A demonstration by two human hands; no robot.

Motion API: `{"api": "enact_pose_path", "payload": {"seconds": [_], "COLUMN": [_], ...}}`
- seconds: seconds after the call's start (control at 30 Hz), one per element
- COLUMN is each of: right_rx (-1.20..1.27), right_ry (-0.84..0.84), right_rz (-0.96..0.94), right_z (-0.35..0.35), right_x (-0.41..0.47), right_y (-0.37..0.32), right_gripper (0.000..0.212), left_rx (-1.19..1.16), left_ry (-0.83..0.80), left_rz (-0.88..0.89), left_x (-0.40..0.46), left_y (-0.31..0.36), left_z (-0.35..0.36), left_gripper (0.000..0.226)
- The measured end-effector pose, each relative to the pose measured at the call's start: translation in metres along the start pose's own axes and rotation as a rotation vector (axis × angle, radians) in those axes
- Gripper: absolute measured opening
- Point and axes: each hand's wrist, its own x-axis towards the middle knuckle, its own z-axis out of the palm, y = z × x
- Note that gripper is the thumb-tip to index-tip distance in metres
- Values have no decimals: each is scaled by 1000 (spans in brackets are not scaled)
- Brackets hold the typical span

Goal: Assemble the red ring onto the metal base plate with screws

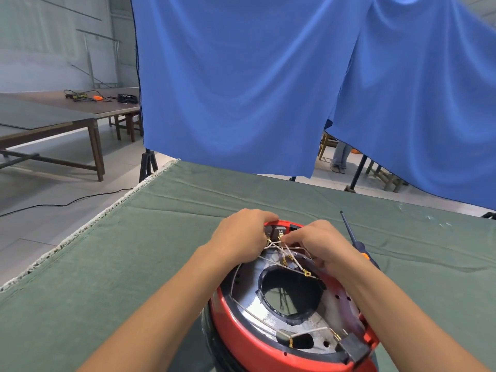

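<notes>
A red ring sits around a shiny metal base plate with a large round hole, near the table's front edge. White wires with brass terminals cross the plate's far part. My left hand grips the ring's far rim beside a black switch block. My right hand pinches a wire terminal next to that block. A second black block sits on the ring's near right rim. No screws are visible.
A screwdriver with a dark blue and orange handle lies on the green cloth right of my right hand. A blue curtain hangs behind the table. Wooden benches stand far left.
</notes>
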Motion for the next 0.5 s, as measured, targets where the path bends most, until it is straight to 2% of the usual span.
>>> {"api": "enact_pose_path", "payload": {"seconds": [0.5], "right_rx": [81], "right_ry": [-6], "right_rz": [32], "right_z": [1], "right_x": [4], "right_y": [3], "right_gripper": [31], "left_rx": [8], "left_ry": [15], "left_rz": [9], "left_x": [2], "left_y": [-3], "left_z": [2], "left_gripper": [53]}}
